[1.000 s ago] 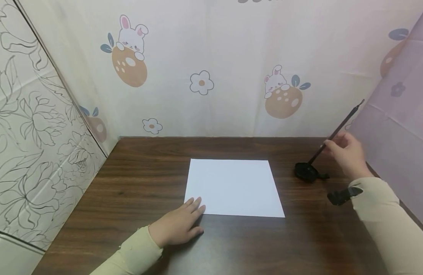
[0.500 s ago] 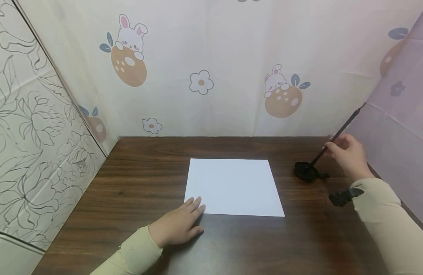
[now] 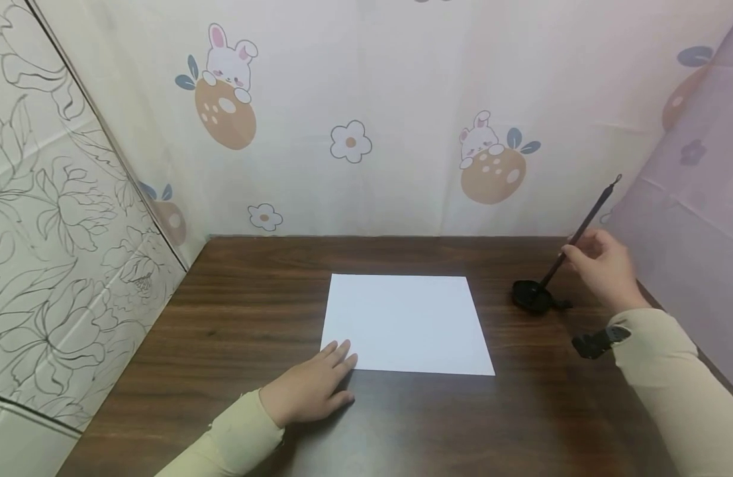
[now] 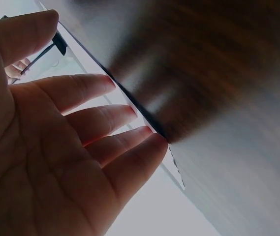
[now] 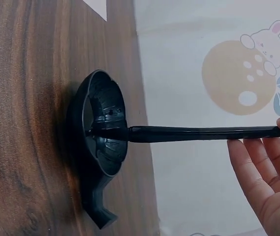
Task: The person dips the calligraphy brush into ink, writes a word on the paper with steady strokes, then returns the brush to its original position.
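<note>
My right hand [image 3: 601,265] pinches a dark calligraphy brush [image 3: 583,228] by its handle, which leans up to the right with a small loop at its top. In the right wrist view the brush's tip sits down inside a black ink dish [image 5: 98,130] with a scalloped wall and a curved stem. Flat on the table, a blank white sheet of paper [image 3: 408,324] lies left of the dish. The left hand [image 3: 312,387] rests with spread, straight fingers on the paper's lower left corner. Its palm and fingertips at the paper's edge show in the left wrist view.
The brown wood-grain table [image 3: 253,318] reaches back to a pale curtain [image 3: 402,79] printed with rabbits and flowers. A white panel with line-drawn flowers [image 3: 56,218] stands along the left side. A black wrist camera [image 3: 592,342] is at the right sleeve.
The brush handle first tips slightly rightward, then swings back left, its tip staying in the ink dish. The left hand and the paper hold their places.
</note>
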Demonstrator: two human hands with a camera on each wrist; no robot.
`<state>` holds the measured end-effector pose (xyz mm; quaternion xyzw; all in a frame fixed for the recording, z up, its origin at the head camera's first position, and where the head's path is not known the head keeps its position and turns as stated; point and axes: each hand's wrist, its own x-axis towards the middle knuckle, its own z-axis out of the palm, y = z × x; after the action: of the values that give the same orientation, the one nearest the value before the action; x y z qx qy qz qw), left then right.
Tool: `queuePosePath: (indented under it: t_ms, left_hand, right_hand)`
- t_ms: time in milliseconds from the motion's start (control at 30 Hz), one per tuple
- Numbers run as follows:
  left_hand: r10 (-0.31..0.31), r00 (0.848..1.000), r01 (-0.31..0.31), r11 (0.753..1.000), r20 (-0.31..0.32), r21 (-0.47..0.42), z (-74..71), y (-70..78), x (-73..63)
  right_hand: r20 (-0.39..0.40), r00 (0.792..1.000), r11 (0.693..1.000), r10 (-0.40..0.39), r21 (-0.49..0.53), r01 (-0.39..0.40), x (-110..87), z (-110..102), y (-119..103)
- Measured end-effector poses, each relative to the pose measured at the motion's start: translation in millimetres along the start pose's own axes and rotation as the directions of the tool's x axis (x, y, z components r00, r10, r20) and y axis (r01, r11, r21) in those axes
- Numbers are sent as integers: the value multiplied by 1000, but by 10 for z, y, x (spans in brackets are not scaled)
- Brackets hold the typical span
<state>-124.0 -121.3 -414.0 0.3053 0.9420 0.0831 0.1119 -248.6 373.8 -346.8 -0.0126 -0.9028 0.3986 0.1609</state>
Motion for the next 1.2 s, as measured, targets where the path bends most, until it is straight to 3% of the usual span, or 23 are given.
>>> queuePosePath:
  t_ms: [467, 667, 867, 1200]
  left_hand:
    - [-5, 1000, 5, 1000, 2, -11, -6, 8, -8]
    - [-7, 1000, 7, 1000, 6, -21, -17, 10, -11]
    - [-2, 1000, 3, 999, 13, -35, -32, 25, -13]
    - [5, 1000, -4, 999, 4, -42, -22, 16, -2]
  right_hand:
    - [-47, 999, 994, -1, 109, 6, 50, -98, -115]
    - [-72, 997, 980, -3, 201, 17, 68, -110, -201]
    - [-96, 995, 975, -30, 217, 51, 63, -86, -388]
    - [-54, 994, 977, -99, 182, 108, 92, 73, -816]
